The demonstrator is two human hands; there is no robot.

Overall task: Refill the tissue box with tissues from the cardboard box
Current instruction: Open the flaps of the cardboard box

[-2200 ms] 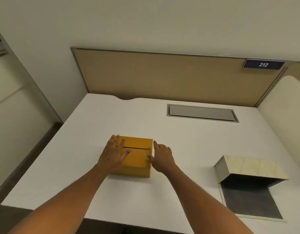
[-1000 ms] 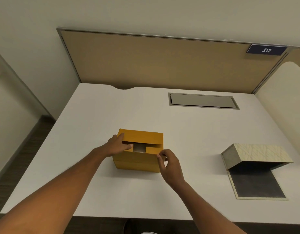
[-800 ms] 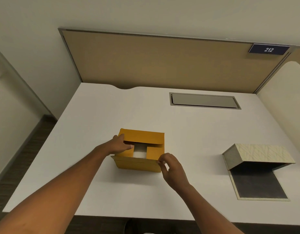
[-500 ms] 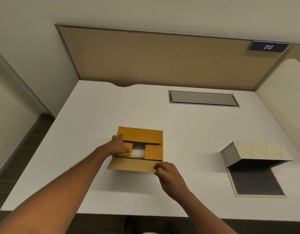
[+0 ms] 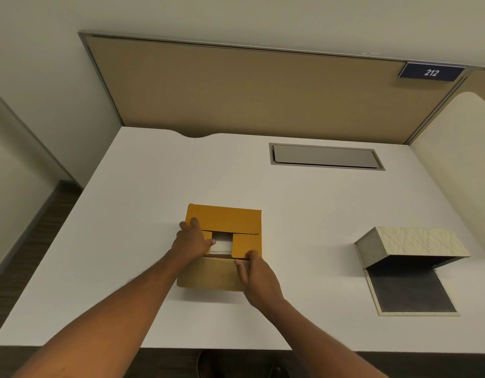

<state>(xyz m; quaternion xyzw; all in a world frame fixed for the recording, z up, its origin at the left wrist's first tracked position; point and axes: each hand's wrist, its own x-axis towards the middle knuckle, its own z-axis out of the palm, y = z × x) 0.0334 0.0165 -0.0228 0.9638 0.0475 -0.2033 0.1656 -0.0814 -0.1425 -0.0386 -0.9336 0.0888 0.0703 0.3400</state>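
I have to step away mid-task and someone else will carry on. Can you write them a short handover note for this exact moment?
Left hand: on the left inner flap of the yellow-brown cardboard box, thumb at the opening.
Right hand: fingertips on the right inner flap; near outer flap already folded down toward you.
White tissues show in the gap, still inside.
Cream patterned tissue box lies open to the right on the white desk, dark interior with no tissues visible.
Done: outer flaps opened.
Left: spread inner flaps, lift tissues out, load tissue box, close it.
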